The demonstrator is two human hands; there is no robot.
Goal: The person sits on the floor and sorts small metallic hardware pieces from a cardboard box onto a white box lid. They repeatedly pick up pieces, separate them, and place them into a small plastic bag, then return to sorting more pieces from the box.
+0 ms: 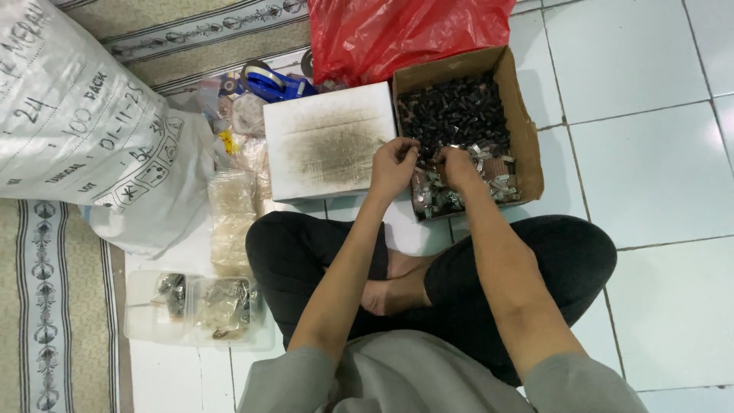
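So far left there's a big white sack [73,122] with dark markings slumped on the floor, partly over a patterned rug [46,306]. Near it, closer to the person, sits a clear plastic tub [153,321] with some small metal bits and bags inside, and just beyond that a stack of clear plastic bags [232,222] full of pale stuff. Further back there's a blue tape dispenser [274,82] among some clutter. Moving right, a white foam-looking block [329,141] with a dirty grey smudge on top lies on the white tiled floor [657,176], touching the left wall of a cardboard box [527,138]. Behind both is a red plastic bag [405,30]. The person sits cross-legged in dark trousers, both arms stretched forward. The left hand [394,164] hovers at the box's left edge, its grip pinched together on something small, though it's too tiny to tell what exactly. The right hand [459,164] is right beside it, over the box, fingers curled down into the pile, and I honestly can't tell if that grip is closed on a piece or just touching. Inside the box, the far half is a heap of small black parts [455,111] and the near half is a jumble of small shiny metal pieces [497,183], right where both hands are.
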